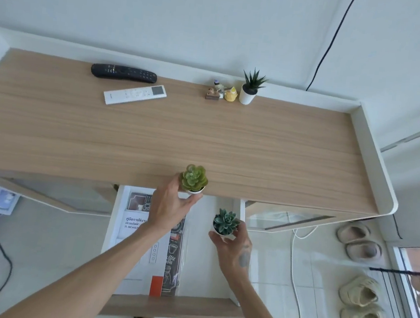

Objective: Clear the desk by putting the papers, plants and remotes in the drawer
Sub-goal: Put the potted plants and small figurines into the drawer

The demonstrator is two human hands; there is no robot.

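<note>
Succulents sit one in each hand. At the centre of the frame the left hand (170, 206) has its fingers curled round the small white pot of a light green succulent (193, 178), held at the front edge of the desk (154, 137); whether the pot touches the wood I cannot tell. Lower and to the right, the right hand (233, 246) wraps its fingers round the pot of a dark green succulent (225, 221), above the bare right side of the open drawer (217, 276). On the drawer's left side lie papers (139, 229), among them a printed manual. At the desk's upper left a black remote (124, 73) and a white remote (135, 94) lie just beside each other. Upper right of centre stands a spiky potted plant (250, 89), with small figurines (222, 92) beside it.
</note>
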